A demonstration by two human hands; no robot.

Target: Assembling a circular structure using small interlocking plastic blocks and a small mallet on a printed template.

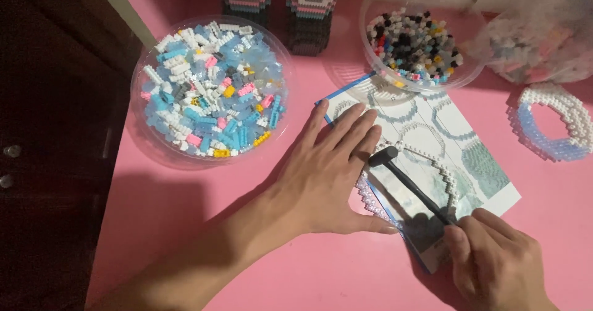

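Fingers of the left hand (330, 175) lie spread and flat on the instruction sheet (457, 144) over a white ring of small bricks (432, 163), grasping nothing. Near and right, the right hand (494, 258) grips the handle of a small black hammer (407, 184), whose head sits just beside the left fingertips. Far left stands a clear bowl of blue and white bricks (210, 88).

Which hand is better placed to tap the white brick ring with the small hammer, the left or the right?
Probably the right hand: it already grips the black hammer, whose head sits near the white brick ring. The left hand lies flat on the instruction sheet, holding nothing.
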